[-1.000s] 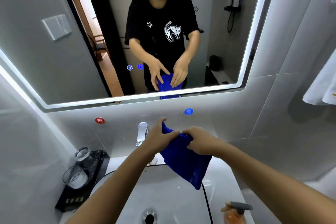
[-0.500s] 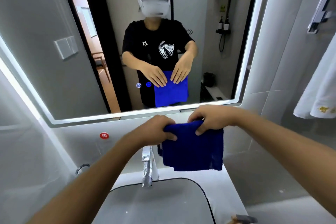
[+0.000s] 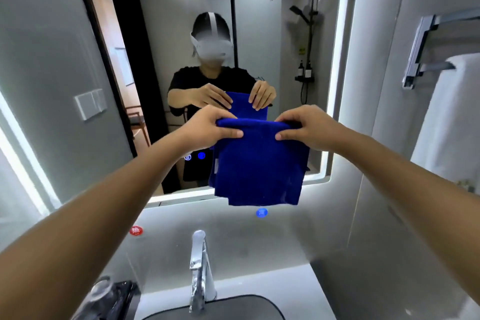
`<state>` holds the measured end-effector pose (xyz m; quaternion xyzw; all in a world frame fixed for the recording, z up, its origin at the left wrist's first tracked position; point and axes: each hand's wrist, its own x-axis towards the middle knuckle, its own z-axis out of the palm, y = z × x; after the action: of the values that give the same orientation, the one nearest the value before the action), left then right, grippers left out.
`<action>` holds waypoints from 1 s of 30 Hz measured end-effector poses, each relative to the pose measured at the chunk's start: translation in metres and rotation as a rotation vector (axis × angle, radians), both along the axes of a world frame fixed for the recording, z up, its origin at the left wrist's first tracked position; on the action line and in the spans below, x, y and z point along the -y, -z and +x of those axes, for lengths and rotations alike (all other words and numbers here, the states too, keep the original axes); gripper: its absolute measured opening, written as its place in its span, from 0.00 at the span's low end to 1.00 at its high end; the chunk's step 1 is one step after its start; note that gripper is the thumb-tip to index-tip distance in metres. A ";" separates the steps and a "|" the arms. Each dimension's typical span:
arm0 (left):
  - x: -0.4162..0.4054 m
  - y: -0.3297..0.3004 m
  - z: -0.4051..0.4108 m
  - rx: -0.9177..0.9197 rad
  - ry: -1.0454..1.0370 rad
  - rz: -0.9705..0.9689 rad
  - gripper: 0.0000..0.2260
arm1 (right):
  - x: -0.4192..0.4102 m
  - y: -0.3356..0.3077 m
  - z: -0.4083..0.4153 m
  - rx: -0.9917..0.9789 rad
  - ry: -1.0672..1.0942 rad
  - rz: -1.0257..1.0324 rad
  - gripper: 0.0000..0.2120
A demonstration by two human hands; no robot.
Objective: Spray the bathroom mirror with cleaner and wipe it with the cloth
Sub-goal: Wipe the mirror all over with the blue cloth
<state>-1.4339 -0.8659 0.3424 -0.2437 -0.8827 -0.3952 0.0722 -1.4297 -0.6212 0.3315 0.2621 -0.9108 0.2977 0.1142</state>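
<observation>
The blue cloth (image 3: 259, 161) is folded and hangs in front of the lower part of the mirror (image 3: 161, 34), its bottom edge just below the mirror's lit lower border. The left hand (image 3: 210, 126) pinches the cloth's top fold at its left end, grip clamped on the fabric; the right hand (image 3: 304, 127) pinches the right end in the same manner. Both arms are extended forward. Below the cloth, a chrome faucet (image 3: 200, 267) stands upright behind the sink (image 3: 220, 306). A white towel (image 3: 452, 122) hangs from a rack (image 3: 426, 41) on the right wall.
</observation>
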 end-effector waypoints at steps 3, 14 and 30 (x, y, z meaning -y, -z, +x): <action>-0.021 -0.021 -0.006 -0.055 -0.061 0.157 0.11 | -0.016 -0.022 -0.016 -0.094 0.004 -0.060 0.07; -0.108 -0.107 -0.049 -0.287 -0.302 0.613 0.03 | -0.075 -0.123 -0.083 -0.408 -0.001 -0.293 0.09; -0.158 -0.224 -0.110 -0.775 -0.504 0.643 0.05 | -0.097 -0.241 -0.138 -0.752 0.030 -0.328 0.07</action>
<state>-1.5436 -0.7076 0.5668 -0.1184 -0.6577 -0.4966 0.5539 -1.5682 -0.5239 0.5726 0.3177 -0.7498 0.3209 0.4837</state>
